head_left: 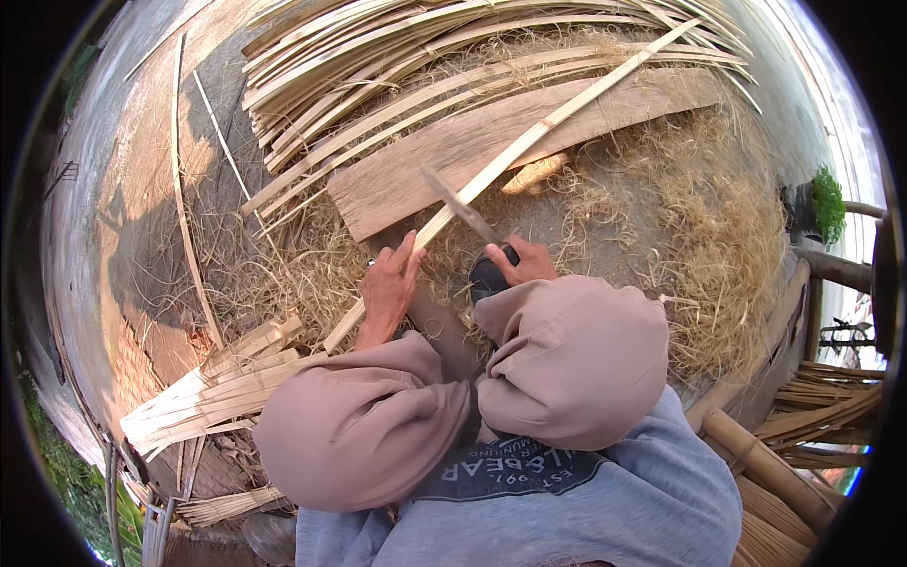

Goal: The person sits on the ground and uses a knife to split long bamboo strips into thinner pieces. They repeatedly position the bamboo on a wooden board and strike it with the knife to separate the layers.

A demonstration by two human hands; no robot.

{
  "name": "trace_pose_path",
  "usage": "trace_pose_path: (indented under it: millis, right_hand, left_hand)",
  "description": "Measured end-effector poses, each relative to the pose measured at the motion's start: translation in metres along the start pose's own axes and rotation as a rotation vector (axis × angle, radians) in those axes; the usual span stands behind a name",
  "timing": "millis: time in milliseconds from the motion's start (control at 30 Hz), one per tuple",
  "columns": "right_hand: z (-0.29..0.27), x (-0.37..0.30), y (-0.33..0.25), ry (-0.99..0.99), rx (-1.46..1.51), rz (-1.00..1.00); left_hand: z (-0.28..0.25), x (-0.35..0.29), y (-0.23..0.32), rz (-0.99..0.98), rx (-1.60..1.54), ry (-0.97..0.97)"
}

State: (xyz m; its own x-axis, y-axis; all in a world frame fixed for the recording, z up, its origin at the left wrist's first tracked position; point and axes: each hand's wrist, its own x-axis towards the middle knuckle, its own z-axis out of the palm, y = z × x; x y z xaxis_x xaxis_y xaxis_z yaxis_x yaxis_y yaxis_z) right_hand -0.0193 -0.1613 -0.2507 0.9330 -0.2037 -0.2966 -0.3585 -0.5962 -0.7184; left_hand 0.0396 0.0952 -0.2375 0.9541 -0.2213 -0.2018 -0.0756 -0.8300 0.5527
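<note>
A long, pale bamboo strip slants across the middle, from the far right down to near my lap. My left hand is closed on it toward its near end, the fingers lying along it. In my right hand is a knife, gripped just right of the strip. The knife's blade points up and left and crosses the strip beyond my left hand. Most of the handle is hidden in my fingers. A dark, rounded thing sits against my right hand; its kind is unclear.
Under the strip lies a broad wooden board. Beyond it is a stack of split bamboo strips. Curly shavings cover the ground to the right. More cut pieces are at the near left, and a bamboo pole at the near right.
</note>
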Motion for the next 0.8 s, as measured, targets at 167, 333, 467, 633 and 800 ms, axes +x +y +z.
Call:
trace_pose_path:
  millis: [167,333,467,633,800]
  right_hand:
    - [-0.027,0.012,0.025,0.113,-0.165,-0.112]
    - [-0.153,0.101,0.074,0.407,-0.064,0.172]
    - [-0.082,0.053,0.027,0.13,-0.206,-0.226]
    - [-0.136,0.096,0.079,0.242,-0.191,0.096]
    - [-0.208,0.137,0.104,0.44,-0.146,0.271]
  left_hand:
    - [-0.006,0.011,-0.022,0.123,-0.159,-0.084]
    - [-0.029,0.012,-0.005,-0.049,-0.244,-0.161]
    - [-0.028,0.005,-0.021,0.008,-0.381,-0.137]
    - [-0.087,-0.057,-0.096,0.016,-0.185,-0.157]
    - [-0.11,-0.097,-0.139,0.009,0.156,-0.128]
